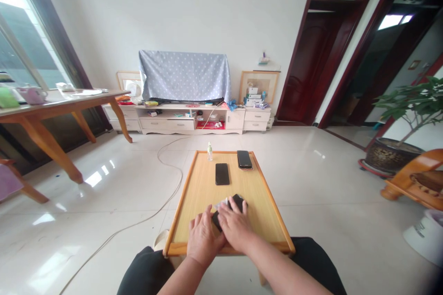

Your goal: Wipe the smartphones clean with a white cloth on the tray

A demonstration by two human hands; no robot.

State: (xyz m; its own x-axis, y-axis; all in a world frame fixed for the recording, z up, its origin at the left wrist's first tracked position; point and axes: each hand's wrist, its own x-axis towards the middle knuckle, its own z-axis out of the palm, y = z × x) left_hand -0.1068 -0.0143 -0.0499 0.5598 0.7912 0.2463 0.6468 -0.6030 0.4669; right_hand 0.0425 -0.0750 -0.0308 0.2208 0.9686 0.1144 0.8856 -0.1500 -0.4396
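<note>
A black smartphone (238,200) lies slantwise on the small wooden table, mostly covered by my hands. My left hand (203,236) grips its near left end, with the thumb against it and the fingers curled at the side. Over the screen, my right hand (237,225) presses down with its fingers close together. A thin whitish wipe (220,203) shows at the fingertips of that hand; the rest of it is hidden beneath. Farther up the table another black smartphone (222,174) lies flat. At the far right corner, a dark phone (244,159) rests on top of another one.
A small clear spray bottle (209,152) stands near the table's (187,207) far left corner. The table has a raised wooden rim. A cable (152,212) snakes over the tiled floor at left. Beyond is a low white cabinet (166,123); a potted plant (394,156) stands right.
</note>
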